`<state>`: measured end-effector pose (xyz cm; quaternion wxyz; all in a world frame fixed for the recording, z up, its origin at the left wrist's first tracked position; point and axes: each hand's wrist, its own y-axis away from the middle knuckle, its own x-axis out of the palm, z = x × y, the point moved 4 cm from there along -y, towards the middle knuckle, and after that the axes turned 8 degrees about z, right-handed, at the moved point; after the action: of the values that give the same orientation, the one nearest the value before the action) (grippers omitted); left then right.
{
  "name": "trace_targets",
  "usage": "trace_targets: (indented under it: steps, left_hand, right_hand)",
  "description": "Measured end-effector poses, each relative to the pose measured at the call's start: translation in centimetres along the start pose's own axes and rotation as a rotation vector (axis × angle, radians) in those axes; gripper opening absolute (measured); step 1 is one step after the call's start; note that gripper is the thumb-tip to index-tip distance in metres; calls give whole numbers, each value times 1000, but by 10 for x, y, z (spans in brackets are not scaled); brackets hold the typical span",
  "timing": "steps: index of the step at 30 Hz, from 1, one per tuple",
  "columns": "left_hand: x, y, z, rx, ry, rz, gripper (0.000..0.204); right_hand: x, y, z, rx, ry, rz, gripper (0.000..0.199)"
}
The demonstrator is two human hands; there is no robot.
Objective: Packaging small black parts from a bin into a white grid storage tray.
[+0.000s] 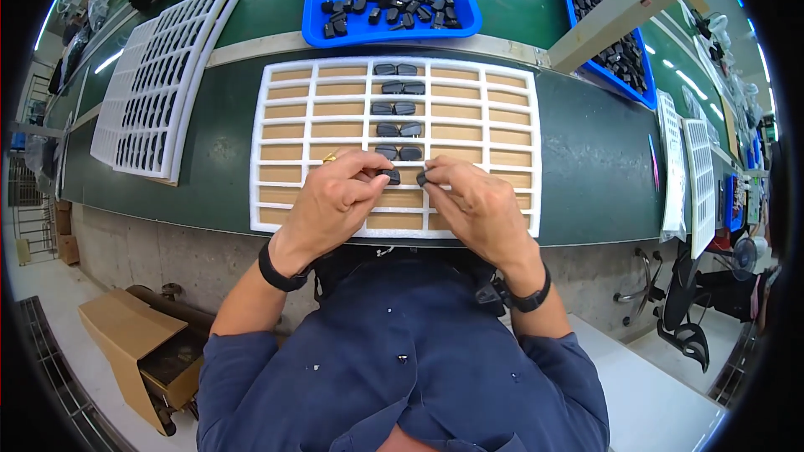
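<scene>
My left hand (335,201) pinches a small black part (390,176) between thumb and fingers; my right hand (477,205) pinches another black part (421,177). Both sit low over the white foam grid tray (523,117) on the green counter (586,159), just below the filled cells.

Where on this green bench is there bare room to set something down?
Bare green surface lies between the white foam grid tray and the side tray stack, and left of the grid, beside the filled trays. Crowded: the grid's middle column, where left hand and right hand hold black parts.
</scene>
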<state>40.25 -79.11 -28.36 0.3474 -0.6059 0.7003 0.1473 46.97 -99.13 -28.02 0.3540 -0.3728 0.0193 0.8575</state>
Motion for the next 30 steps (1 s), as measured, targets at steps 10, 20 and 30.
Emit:
trace_targets:
  steps: [10,20,30]
  left_hand:
    - [17,0,-2,33,-194,-56,7]
    - [16,-5,0,-19,-201,-144,10]
    - [12,-5,6,-72,-96,-151,6]
  right_hand:
    - [24,-4,2,-74,203,-103,17]
    - [18,-4,-8,33,65,-37,15]
    - [20,-12,-5,-84,249,75,16]
